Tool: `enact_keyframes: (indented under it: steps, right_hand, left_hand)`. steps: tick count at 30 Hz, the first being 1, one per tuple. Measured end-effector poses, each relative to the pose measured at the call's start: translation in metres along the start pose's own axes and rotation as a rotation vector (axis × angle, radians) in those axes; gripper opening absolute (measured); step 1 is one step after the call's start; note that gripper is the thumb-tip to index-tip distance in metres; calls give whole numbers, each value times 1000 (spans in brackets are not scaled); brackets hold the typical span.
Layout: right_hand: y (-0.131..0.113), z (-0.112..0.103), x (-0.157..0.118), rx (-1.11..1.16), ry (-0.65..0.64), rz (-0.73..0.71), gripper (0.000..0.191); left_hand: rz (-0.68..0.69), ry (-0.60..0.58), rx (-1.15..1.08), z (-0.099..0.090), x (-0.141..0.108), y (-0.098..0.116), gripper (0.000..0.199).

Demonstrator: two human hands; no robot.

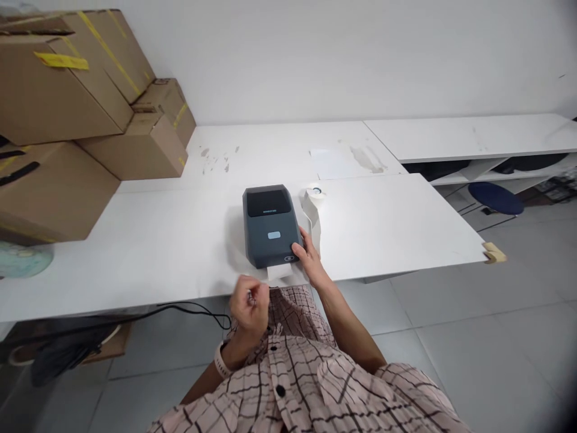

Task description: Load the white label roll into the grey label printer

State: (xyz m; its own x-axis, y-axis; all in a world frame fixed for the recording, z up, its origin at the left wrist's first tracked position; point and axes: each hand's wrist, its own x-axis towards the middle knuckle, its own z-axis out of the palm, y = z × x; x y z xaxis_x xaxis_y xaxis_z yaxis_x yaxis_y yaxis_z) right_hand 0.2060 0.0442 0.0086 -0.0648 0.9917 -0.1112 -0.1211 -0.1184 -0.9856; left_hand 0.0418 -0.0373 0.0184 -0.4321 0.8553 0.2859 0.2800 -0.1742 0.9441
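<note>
Near the front edge of the white tabletop [383, 222] stands one dark grey label printer [269, 225], lid shut, with one white label [279, 272] projecting from its near slot. Right hand [308, 255]: rests at the printer's near right corner, fingers [298, 248] spread loosely and touching the casing beside the small front button, not clamped around anything. Left hand [247, 307]: held off the tabletop, just near of the label, fingers curled together; whether they pinch something small cannot be told.

Handling, as a judgement: the printer looks a rigid plastic box, moderately light, with smooth sides that may slip; it is best taken by both side walls low down, not by the lid. The label is thin, limp paper, easily creased, best pinched at its free near edge.

Count: one printer; one label; one paper roll [314, 195] just right of the printer, its strip trailing toward the right hand; one flat sheet [331, 162] farther back; at least four cardboard boxes [67, 102] stacked at far left; one black cable [180, 310] hanging below the tabletop's edge.
</note>
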Motion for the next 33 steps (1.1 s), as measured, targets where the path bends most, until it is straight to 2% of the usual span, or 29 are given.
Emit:
enact_keyframes:
  steps: [2,4,5,7,8,10,13,15,17,19,22,24,26,27,28,31,32,33]
  right_hand:
    - [0,1,-1,1,16,-14,89]
    - [1,2,-1,2,24,-23,87]
    - [2,2,-1,4,21,-24,87]
    - [3,2,-1,11,11,-26,87]
    - [3,2,-1,11,8,-29,87]
    - [4,1,0,10,6,-42,86]
    - [8,0,1,-1,7,-59,83]
    - [10,0,2,-17,1,-62,80]
    - [10,1,2,-67,24,-76,78]
    - [4,3,-2,-208,117,-174,75]
    - [-15,9,-10,-572,244,-517,63]
    - [-29,14,-15,-792,184,-739,59]
    - [-40,20,-18,-945,91,-862,59]
    - [-43,24,-19,-999,66,-891,58]
    - [-46,27,-19,-1040,54,-903,55]
    - [-52,37,-16,-1092,13,-853,42]
    - [-53,38,-14,-1089,-15,-818,39]
    - [-53,39,-13,-1073,-44,-781,37]
  left_hand:
    - [-215,-282,-87,3,-12,5,53]
    - [-550,-542,-254,9,-11,7,63]
    - [-713,-634,-353,12,-7,7,65]
    - [-935,-739,-513,18,2,6,64]
    - [-962,-732,-555,21,5,5,62]
    - [-892,-610,-539,25,9,3,58]
    - [-665,-397,-330,27,7,-2,56]
    - [-549,-367,-198,26,6,-5,56]
    - [-539,-413,-194,25,8,-5,56]
    - [-631,-521,-312,23,12,-4,56]
    - [-722,-712,-482,16,17,-5,52]
    - [-715,-772,-474,9,15,-11,48]
    - [-657,-746,-367,-2,12,-21,45]
    - [-601,-677,-290,-7,11,-26,43]
    - [-532,-561,-209,-12,11,-31,41]
    - [-312,-137,-34,-21,17,-32,32]
    - [-244,-48,-7,-21,22,-28,28]
    - [-184,-11,4,-19,27,-24,30]
